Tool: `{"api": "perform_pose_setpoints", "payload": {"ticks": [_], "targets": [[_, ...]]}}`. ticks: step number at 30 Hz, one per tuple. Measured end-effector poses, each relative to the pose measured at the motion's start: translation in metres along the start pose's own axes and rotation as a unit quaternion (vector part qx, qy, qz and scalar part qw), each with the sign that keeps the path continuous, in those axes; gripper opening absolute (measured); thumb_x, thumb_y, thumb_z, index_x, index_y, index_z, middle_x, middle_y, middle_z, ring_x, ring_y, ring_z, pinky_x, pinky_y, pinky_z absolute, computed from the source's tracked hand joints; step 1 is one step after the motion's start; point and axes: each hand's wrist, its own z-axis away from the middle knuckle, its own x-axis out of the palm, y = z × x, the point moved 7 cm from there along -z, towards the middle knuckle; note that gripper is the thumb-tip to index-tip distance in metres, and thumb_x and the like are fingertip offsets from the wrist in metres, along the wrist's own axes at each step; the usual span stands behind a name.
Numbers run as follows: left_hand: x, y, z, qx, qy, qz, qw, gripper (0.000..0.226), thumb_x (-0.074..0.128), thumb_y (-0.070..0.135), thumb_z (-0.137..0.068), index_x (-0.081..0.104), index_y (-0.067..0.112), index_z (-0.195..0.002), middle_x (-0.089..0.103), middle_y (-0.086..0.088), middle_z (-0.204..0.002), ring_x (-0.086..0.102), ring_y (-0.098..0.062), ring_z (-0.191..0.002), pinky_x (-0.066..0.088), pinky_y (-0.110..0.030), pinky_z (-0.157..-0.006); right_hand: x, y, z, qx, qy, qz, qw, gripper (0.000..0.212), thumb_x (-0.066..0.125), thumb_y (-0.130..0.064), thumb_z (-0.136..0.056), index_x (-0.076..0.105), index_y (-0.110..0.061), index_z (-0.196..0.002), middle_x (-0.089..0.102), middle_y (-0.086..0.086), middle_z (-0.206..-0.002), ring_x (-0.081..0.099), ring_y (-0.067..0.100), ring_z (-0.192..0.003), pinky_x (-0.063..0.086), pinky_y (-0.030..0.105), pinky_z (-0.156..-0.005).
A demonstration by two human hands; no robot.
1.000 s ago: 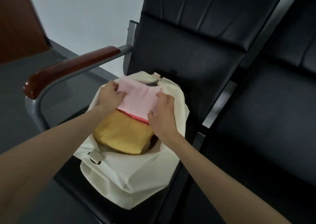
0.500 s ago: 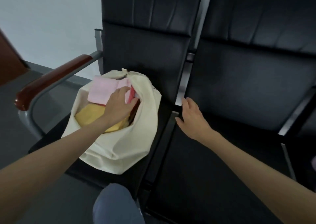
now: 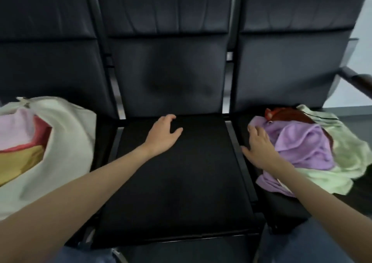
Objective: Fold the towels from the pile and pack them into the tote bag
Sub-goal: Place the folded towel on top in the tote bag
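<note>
Neither hand grips anything at this moment. The right hand (image 3: 259, 146), right of centre in the frame, has its fingers straight and spread, its fingertips (image 3: 254, 129) reaching the near edge of the purple towel (image 3: 306, 146); whether they press the cloth or only brush it cannot be told. The left hand (image 3: 164, 135), at the middle of the frame, hangs over the black middle seat (image 3: 181, 182) with fingers loosely curled and nothing in them. The purple towel lies crumpled on top of the pile on the right-hand seat, over a pale green towel (image 3: 346, 162) that spreads toward the lower right, with a dark red towel (image 3: 289, 115) showing behind it. The cream tote bag (image 3: 66, 142) sits on the seat at the left edge of the frame, its mouth open, with a pink towel (image 3: 16, 126), a red edge and a yellow towel (image 3: 18, 162) folded inside. Judging from this, the step in hand is fetching the next towel from the pile, with part of the packing done and at least three towels left. The next move likely calls for the right fingers to close on the purple towel's edge and draw it onto the middle seat, where the left hand can help to spread and fold it; the towel is soft and bunched, so a corner may need finding first.
</note>
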Motion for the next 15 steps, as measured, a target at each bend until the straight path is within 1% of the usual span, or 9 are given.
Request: {"api": "perform_pose_setpoints", "payload": {"ticks": [2,3,6,8,12,15], "targets": [[0.040,0.030,-0.009,0.014,-0.034,0.001,0.999,0.055,0.057,0.035,-0.095,0.038,0.015,-0.143,0.044,-0.005,-0.142,0.045,-0.020,-0.128,0.040,-0.031,-0.102,0.004,0.051,0.008,0.049,-0.003,-0.019,0.999,0.063,0.061,-0.013,-0.082,0.036,0.012,-0.134,0.041,0.035,-0.127,0.045,0.050,-0.113,0.040,0.051,-0.094],[0.059,0.044,-0.014,0.020,-0.051,0.002,0.998,0.055,0.057,0.036,-0.095,0.038,0.015,-0.143,0.044,-0.005,-0.142,0.045,-0.020,-0.128,0.040,-0.031,-0.102,0.004,0.073,0.013,0.067,-0.001,-0.026,0.997,0.062,0.062,-0.010,-0.081,0.036,0.012,-0.134,0.041,0.034,-0.126,0.045,0.049,-0.112,0.038,0.050,-0.093],[0.113,0.082,-0.025,0.041,-0.100,0.005,0.994,0.054,0.056,0.035,-0.095,0.039,0.015,-0.142,0.044,-0.005,-0.143,0.044,-0.020,-0.129,0.040,-0.032,-0.103,0.006,0.127,0.022,0.091,0.007,-0.025,0.995,0.069,0.066,-0.006,-0.081,0.031,0.010,-0.138,0.036,0.033,-0.133,0.037,0.047,-0.122,0.030,0.049,-0.100],[0.144,0.104,-0.032,0.055,-0.125,0.002,0.991,0.053,0.056,0.034,-0.095,0.040,0.015,-0.141,0.045,-0.005,-0.142,0.045,-0.021,-0.129,0.041,-0.033,-0.103,0.009,0.157,0.025,0.109,0.010,-0.032,0.993,0.073,0.067,-0.005,-0.079,0.028,0.012,-0.139,0.035,0.035,-0.134,0.034,0.048,-0.124,0.030,0.050,-0.102],[0.199,0.142,-0.044,0.090,-0.169,0.012,0.981,0.040,0.057,0.027,-0.095,0.052,0.017,-0.134,0.052,-0.004,-0.136,0.052,-0.020,-0.121,0.043,-0.030,-0.097,0.014,0.198,0.029,0.151,0.020,-0.081,0.985,0.068,0.063,-0.002,-0.082,0.028,0.010,-0.139,0.035,0.032,-0.135,0.035,0.046,-0.124,0.032,0.049,-0.100],[0.238,0.162,-0.055,0.066,-0.183,0.051,0.980,0.033,0.062,0.026,-0.093,0.063,0.013,-0.123,0.063,-0.004,-0.124,0.059,-0.020,-0.113,0.047,-0.030,-0.094,0.014,0.209,0.030,0.143,0.049,-0.106,0.983,0.066,0.061,-0.001,-0.084,0.028,0.009,-0.140,0.036,0.028,-0.137,0.035,0.043,-0.127,0.034,0.047,-0.101]]}}
